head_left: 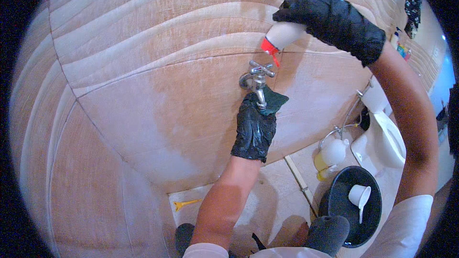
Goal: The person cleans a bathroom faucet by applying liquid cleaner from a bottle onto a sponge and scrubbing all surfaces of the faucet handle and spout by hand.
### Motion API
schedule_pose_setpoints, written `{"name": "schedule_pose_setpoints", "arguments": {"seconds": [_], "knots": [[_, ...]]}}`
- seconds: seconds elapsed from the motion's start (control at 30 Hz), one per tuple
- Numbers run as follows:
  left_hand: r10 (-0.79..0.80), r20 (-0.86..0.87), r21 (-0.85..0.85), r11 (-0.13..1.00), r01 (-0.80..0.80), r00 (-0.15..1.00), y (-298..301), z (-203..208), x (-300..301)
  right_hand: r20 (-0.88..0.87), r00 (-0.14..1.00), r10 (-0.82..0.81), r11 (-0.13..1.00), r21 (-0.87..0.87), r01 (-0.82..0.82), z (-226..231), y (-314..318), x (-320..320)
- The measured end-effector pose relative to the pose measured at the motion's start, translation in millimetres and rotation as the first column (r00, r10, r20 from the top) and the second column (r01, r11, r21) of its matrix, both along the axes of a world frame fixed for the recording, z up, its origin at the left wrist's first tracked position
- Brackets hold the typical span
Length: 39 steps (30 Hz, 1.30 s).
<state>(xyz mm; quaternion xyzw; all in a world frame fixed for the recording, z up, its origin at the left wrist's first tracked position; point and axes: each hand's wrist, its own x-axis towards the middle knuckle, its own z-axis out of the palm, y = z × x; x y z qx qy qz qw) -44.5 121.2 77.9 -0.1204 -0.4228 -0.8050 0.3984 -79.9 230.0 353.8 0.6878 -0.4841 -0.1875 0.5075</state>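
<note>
My right hand, in a black glove, is wrapped round a white bottle. The bottle is tipped with its red flip cap pointing down, just above the cross handle of a chrome faucet on the wall. My left hand, also gloved in black, is under the faucet's spout and holds a dark green scouring pad. The pad lies behind and beside the spout. The faucet hides part of the left fingers.
Wavy beige tiles cover the wall. On the floor at the lower right stand a black basin with a white dipper in it, a white jug and a toilet. A yellow brush lies by the wall's foot.
</note>
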Motion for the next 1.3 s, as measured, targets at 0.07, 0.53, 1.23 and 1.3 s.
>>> {"name": "schedule_pose_setpoints", "arguments": {"seconds": [0.07,0.53,1.23,1.3], "knots": [[-0.439,-0.218,0.246,0.839,0.484,0.872,-5.2,8.5,5.5,-0.044,0.994,-0.096,0.995,0.011,0.097,-4.4,-4.6,2.1],[0.718,0.108,-0.890,0.378,-0.255,0.688,-14.7,41.5,47.3,-0.050,0.996,-0.073,0.997,0.020,0.074,4.3,-2.4,18.7],[0.715,-0.092,-0.930,0.187,-0.317,0.693,-14.5,46.9,52.8,0.844,0.502,-0.187,0.885,-0.077,0.459,-99.0,71.1,-32.6],[0.694,-0.186,-0.945,0.067,-0.319,0.695,-8.7,50.3,51.7,0.949,0.310,-0.063,0.887,-0.089,0.454,-142.9,96.3,-45.7]]}}
